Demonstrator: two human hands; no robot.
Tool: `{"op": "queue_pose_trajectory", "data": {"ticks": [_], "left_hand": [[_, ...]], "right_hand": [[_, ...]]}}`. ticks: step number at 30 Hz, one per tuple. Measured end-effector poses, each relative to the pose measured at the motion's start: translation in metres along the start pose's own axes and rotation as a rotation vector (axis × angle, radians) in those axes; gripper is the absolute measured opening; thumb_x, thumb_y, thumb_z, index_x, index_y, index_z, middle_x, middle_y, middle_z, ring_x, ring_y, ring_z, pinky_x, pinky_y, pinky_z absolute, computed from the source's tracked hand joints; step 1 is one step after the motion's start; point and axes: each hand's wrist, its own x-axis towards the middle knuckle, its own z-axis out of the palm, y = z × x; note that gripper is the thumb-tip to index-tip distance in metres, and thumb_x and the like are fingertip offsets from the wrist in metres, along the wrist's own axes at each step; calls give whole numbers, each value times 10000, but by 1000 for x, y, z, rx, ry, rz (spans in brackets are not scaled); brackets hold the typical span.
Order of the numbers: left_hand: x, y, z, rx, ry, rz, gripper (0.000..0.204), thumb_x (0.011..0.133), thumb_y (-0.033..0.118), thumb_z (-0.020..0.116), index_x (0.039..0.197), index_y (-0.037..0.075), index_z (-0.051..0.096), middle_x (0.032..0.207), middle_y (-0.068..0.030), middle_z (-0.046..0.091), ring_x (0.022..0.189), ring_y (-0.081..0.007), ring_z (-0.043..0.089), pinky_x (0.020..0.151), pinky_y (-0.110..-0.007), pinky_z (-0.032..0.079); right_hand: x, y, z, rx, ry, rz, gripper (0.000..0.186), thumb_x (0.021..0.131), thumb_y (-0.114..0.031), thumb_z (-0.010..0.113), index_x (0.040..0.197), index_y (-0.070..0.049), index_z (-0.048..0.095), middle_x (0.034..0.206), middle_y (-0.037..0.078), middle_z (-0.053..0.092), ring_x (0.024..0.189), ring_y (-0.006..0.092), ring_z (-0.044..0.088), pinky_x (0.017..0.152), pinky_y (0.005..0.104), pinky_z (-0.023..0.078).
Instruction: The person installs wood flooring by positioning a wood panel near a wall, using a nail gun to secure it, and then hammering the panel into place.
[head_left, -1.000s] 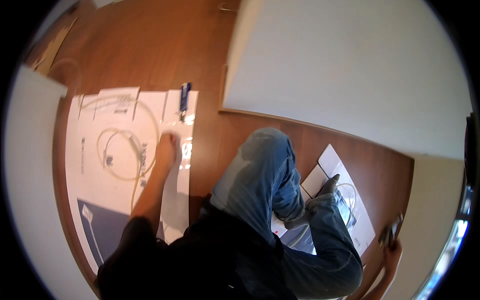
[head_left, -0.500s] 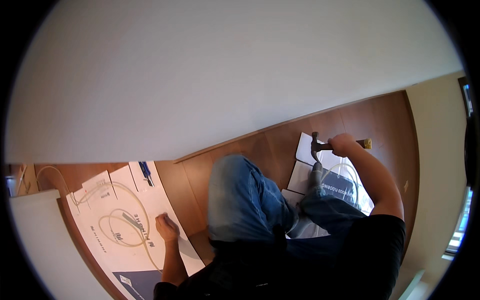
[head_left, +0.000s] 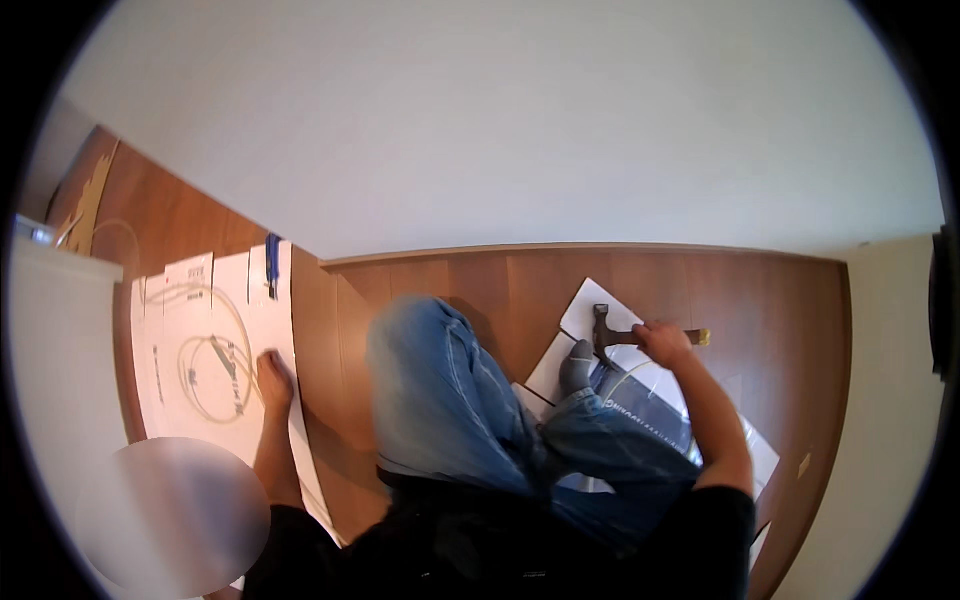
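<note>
Hammer gripped on the right, left fingers low over white card

We note the right fingers (head_left: pixel 646 333) wrapped about the handle of a claw hammer (head_left: pixel 622 338), closer to the head than to the yellowish butt. The handle lies crosswise; the dark head sits just left of these fingers, the butt juts out to their right. Below the hammer and around those fingers: a white sheet (head_left: pixel 580 308) with a dark panel, laid at a slant. A grey sock (head_left: pixel 576 366) is left of the right fingers, just beside the hammer head; we cannot tell whether they touch.

Left fingers (head_left: pixel 268 364): bent inward, nothing seen in them; how tightly closed, we cannot tell. They are at the right-hand part of a flat white carton (head_left: pixel 150 390). Left of them we see a pale coiled tube (head_left: pixel 240 318) on that carton; ahead of them, near its far edge, a blue knife (head_left: pixel 272 265). Between the two sets of fingers, a knee in blue jeans (head_left: pixel 425 390) over the brown wooden floor (head_left: pixel 470 285)
</note>
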Motion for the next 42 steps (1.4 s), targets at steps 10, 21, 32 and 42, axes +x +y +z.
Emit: {"op": "queue_pose_trajectory", "data": {"ticks": [10, 21, 32, 42], "left_hand": [[21, 500, -40, -1273, -262, 131, 208, 1120, 143, 497, 1011, 57, 651, 752, 16, 580, 648, -82, 522, 629, -254, 463], [-99, 617, -102, -1121, -855, 328, 339, 1020, 291, 721, 1161, -16, 733, 1104, -97, 731, 1026, -166, 662, 904, -313, 543], [-50, 561, -139, -1543, -1116, 351, 210, 1058, 182, 658, 1133, -5, 719, 987, -60, 731, 926, -154, 692, 871, -306, 560], [-22, 516, -164, -1425, -1041, 560, 138, 1046, 168, 680, 995, 44, 714, 893, -20, 706, 883, -115, 667, 861, -291, 550]], "right_hand": [[-67, -79, -50, 791, 780, -50, 255, 943, -240, 736, 1135, -77, 777, 996, 170, 786, 890, 310, 763, 816, 422, 601], [-148, -202, -96, 1508, 909, -395, 403, 1049, -321, 671, 1241, 33, 673, 925, 110, 714, 814, 198, 661, 723, 381, 567], [-156, -242, -155, 2056, 365, -606, 215, 1072, -289, 609, 1044, -99, 706, 811, 33, 699, 686, 140, 646, 582, 283, 529], [-175, -298, -179, 1993, 277, -579, 252, 1029, -303, 663, 1083, -62, 713, 838, 28, 693, 527, 107, 489, 483, 232, 392]]}}
